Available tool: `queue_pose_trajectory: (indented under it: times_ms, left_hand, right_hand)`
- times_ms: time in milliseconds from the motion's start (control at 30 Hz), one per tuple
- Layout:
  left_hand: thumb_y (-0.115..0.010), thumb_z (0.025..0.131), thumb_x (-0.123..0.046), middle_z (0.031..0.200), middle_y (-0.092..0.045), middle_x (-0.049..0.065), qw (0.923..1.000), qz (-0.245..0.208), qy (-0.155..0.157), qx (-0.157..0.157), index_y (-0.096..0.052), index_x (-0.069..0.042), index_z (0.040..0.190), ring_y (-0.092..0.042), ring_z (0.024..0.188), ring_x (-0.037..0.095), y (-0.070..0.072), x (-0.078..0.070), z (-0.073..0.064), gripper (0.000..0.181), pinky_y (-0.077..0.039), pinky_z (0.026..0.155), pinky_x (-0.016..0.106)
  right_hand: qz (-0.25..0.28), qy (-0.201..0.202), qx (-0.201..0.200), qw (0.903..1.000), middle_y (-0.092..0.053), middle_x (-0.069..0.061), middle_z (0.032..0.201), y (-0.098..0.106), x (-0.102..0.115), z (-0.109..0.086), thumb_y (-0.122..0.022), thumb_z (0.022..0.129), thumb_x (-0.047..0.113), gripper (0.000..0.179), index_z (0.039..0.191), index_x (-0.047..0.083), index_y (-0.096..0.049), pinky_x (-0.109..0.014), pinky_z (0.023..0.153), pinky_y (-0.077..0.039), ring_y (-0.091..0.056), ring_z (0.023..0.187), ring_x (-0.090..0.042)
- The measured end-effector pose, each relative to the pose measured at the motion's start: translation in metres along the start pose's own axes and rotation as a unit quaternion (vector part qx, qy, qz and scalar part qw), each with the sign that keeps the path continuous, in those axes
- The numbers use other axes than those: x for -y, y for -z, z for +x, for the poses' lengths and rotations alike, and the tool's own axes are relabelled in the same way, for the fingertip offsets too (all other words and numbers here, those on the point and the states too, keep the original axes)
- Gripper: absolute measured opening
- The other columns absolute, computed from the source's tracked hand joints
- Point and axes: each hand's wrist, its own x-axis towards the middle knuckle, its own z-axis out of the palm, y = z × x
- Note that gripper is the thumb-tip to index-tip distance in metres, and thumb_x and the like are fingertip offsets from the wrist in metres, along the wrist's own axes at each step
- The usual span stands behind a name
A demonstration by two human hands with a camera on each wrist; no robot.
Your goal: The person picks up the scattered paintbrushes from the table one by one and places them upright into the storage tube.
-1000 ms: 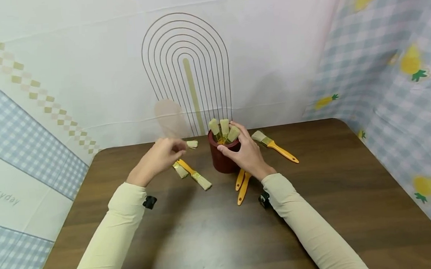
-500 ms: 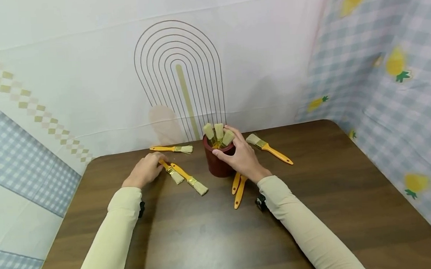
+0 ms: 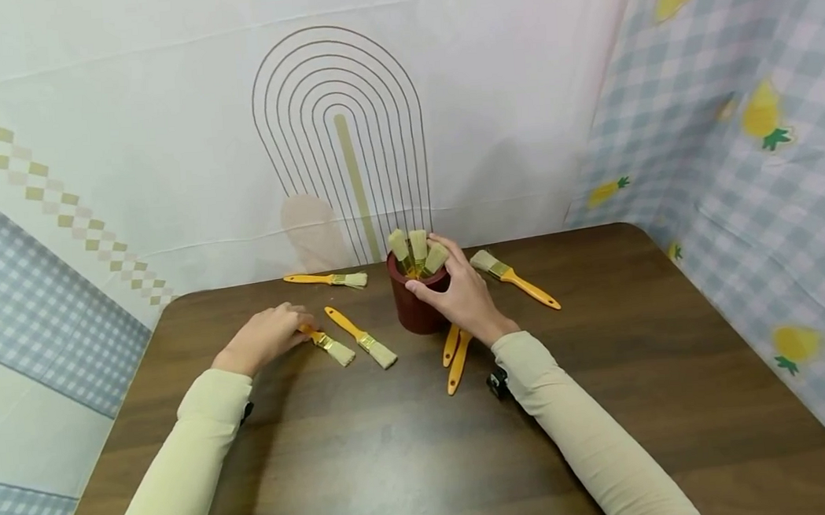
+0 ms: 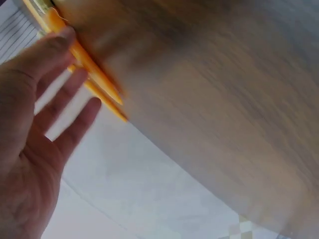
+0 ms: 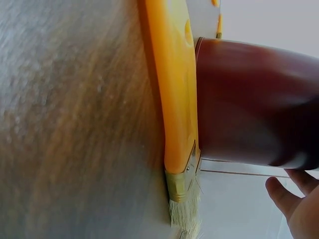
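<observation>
My left hand (image 3: 268,337) pinches the yellow handle of a flat paintbrush (image 3: 336,350) low over the tabletop, its bristles pointing right and toward me. In the left wrist view the thumb and a finger meet at the orange-yellow handle (image 4: 99,78). With thumb at the near rim and fingers around the far right side, my right hand (image 3: 465,298) holds a dark red cup (image 3: 416,312). Bristle ends of several paintbrushes (image 3: 417,249) stick up out of it. Seen from the right wrist, the cup's wall (image 5: 249,99) fills the right side, fingers beside it.
Another paintbrush (image 3: 364,339) lies left of the cup, and one more (image 3: 325,279) behind it near the table's back edge. Two yellow handles (image 3: 460,361) show below the right hand. Right of the cup lies a paintbrush (image 3: 520,282). A printed cloth (image 3: 503,110) hangs behind the table.
My left hand has come down from beside the cup to the left paintbrush, taken its handle and drawn it a little left and nearer. The right hand stays on the cup.
</observation>
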Motion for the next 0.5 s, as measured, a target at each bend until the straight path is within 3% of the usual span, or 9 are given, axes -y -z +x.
queue_pose_trajectory:
  times_ms: [233,500]
  left_hand:
    - [-0.082,0.092,-0.013,0.109,-0.074,-0.001,0.9966,0.012,-0.075,-0.032,-0.081,-0.016,0.112,-0.068,0.1,0.024,-0.004,-0.008,-0.01,0.02,-0.059,0.084,0.046]
    - [-0.077,0.097,-0.021,0.104,-0.072,-0.002,0.9941,0.057,-0.08,-0.047,-0.078,-0.014,0.108,-0.066,0.097,0.021,-0.013,-0.013,-0.019,0.012,-0.058,0.086,0.045]
  right_hand:
    - [0.006,0.002,-0.007,1.0,-0.03,0.012,0.169,0.0,-0.001,0.0,-0.072,0.094,0.061,0.083,0.162,0.022,-0.043,-0.061,0.108,-0.047,-0.047,0.145,-0.03]
    - [0.005,0.004,-0.004,1.0,-0.029,0.012,0.169,-0.001,-0.002,0.0,-0.07,0.094,0.064,0.084,0.162,0.022,-0.043,-0.061,0.107,-0.048,-0.048,0.144,-0.03]
